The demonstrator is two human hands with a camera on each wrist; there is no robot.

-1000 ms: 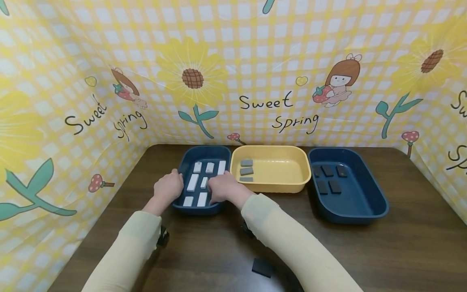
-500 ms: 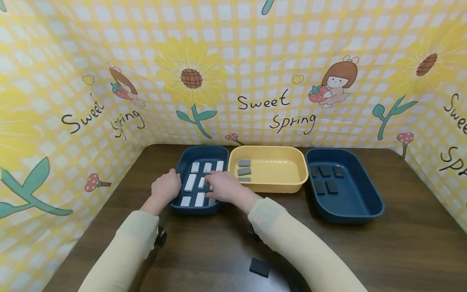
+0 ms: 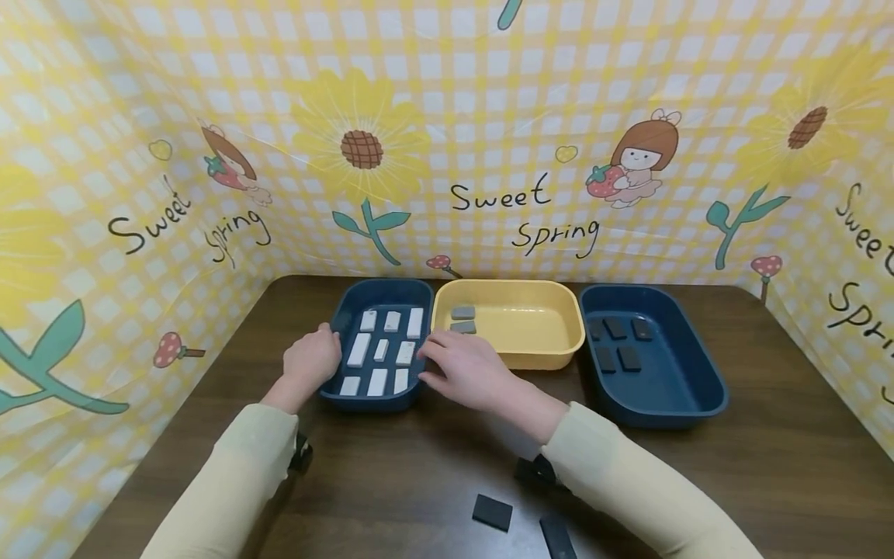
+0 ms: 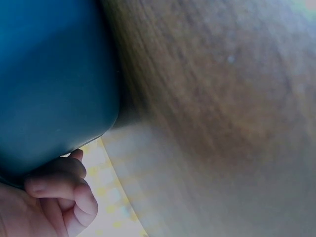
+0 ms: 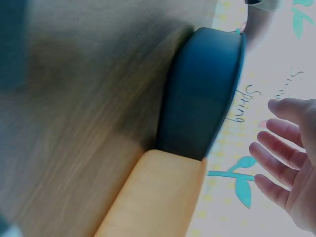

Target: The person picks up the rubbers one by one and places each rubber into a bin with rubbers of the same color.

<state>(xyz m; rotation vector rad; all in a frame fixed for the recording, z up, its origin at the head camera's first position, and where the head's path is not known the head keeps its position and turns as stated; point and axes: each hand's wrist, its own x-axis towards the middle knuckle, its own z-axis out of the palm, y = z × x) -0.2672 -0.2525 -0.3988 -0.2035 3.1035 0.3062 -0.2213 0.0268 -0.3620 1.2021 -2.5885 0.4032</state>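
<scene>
The left hand (image 3: 312, 359) gripped the near-left rim of the left blue tray (image 3: 356, 299), fingers curled on its wall, apparently steadying it. The right hand (image 3: 466, 370) hovered with fingers spread and holding nothing, just beside the tray's white tiles (image 3: 378, 381) on the counter (image 3: 419, 466).

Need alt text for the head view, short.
A person's left hand holds the left rim of a dark blue plastic tray of white rectangular tiles, while the open right hand hovers between it and a yellow plastic tray. A second dark blue tray sits right.
</scene>
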